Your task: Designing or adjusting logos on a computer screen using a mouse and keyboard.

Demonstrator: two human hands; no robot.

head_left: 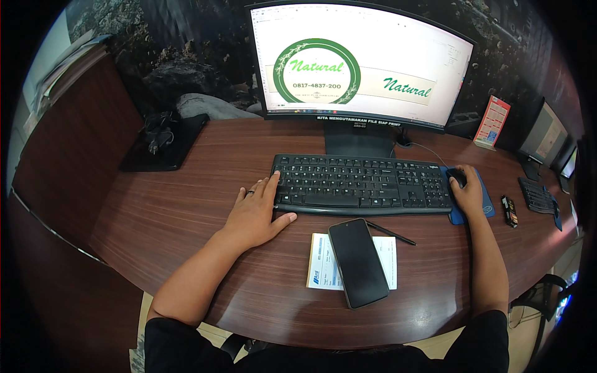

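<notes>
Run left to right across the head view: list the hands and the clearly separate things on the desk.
Flat black object, left hand, smartphone, right hand, small dark box, far-right keyboard.

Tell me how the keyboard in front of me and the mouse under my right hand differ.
The computer keyboard is long and flat, while the mouse is small and rounded. The keyboard lies mostly on the wood-grain desk; the mouse, on a blue mouse pad. Your left hand is at the keyboard's left end; your right hand partly covers the mouse. Both look black.
</notes>
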